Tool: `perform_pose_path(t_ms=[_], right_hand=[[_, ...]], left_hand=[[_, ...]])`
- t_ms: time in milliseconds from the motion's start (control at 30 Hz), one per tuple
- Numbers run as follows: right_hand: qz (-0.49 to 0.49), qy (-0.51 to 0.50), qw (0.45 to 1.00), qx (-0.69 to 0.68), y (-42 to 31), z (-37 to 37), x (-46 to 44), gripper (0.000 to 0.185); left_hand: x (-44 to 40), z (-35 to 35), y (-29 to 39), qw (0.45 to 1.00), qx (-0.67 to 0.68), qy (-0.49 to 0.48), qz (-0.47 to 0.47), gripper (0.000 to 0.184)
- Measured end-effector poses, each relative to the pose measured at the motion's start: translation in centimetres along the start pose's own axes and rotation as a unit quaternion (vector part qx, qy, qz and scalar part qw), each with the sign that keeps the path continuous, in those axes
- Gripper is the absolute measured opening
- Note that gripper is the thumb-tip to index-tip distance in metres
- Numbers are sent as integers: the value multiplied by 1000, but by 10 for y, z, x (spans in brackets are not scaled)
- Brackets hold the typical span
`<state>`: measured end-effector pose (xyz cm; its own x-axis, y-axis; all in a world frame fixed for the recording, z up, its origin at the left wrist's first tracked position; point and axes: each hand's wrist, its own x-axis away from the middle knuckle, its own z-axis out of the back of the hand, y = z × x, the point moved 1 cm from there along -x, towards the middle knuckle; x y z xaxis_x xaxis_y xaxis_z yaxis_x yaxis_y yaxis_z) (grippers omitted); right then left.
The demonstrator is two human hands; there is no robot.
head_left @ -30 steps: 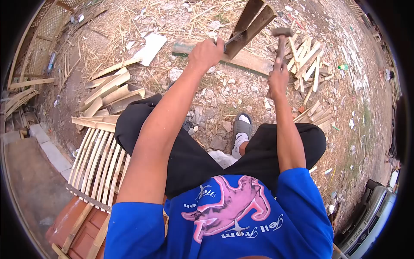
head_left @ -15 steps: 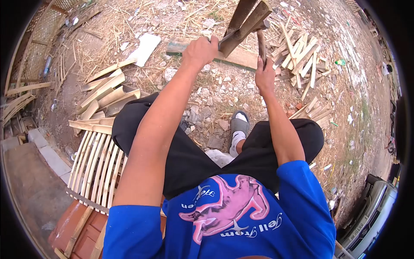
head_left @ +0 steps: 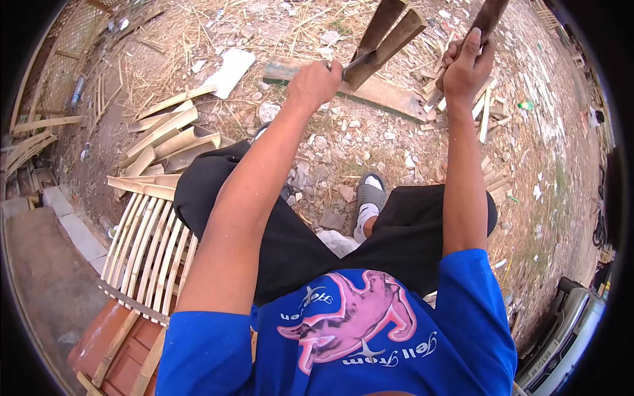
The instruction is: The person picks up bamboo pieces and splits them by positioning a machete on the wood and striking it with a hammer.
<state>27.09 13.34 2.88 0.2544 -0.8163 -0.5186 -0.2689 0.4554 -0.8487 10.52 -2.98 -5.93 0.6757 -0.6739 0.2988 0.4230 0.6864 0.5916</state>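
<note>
My left hand (head_left: 314,84) is closed around the handle of a blade (head_left: 358,64). This blade sits in the split of a bamboo piece (head_left: 391,47), whose two halves spread apart upward. The bamboo's lower end meets a wooden plank (head_left: 389,96) on the ground. To the right, my right hand (head_left: 467,66) grips the hammer (head_left: 490,16), raised clear of the bamboo. The hammer's upper part runs out of view at the top edge.
Curved bamboo pieces (head_left: 173,135) lie at the left, above a slatted bamboo panel (head_left: 146,244). Split strips (head_left: 487,109) are piled at the right, behind my right hand. A white scrap (head_left: 232,72) lies beyond my left arm. A vehicle (head_left: 564,343) stands at the lower right.
The hammer was against the bamboo half a second ago; my right hand has since lifted it up and to the right. My left hand keeps its hold on the blade.
</note>
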Motion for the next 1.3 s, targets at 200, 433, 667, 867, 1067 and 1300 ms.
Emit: perform_pose_path(t_ms=[200, 433, 667, 867, 1067, 1300], right_hand=[[-156, -134, 876, 436, 110, 40, 113, 37], [-337, -162, 772, 514, 154, 79, 176, 43], [-451, -152, 689, 547, 183, 119, 227, 52], [-195, -89, 736, 642, 181, 88, 178, 55], [-557, -173, 806, -99, 85, -24, 163, 77], [-465, -52, 882, -58, 83, -11, 160, 60]], left_hand=[[-3, -8, -6, 1000, -3, -2, 0, 61], [-6, -24, -18, 1000, -9, 14, 14, 59], [-9, -23, -6, 1000, 10, 6, 17, 58], [-11, -34, 5, 999, 43, -7, 17, 62], [-6, -95, 2, 983, 164, 11, -81, 67], [-9, -117, 14, 888, 411, -205, 17, 76]])
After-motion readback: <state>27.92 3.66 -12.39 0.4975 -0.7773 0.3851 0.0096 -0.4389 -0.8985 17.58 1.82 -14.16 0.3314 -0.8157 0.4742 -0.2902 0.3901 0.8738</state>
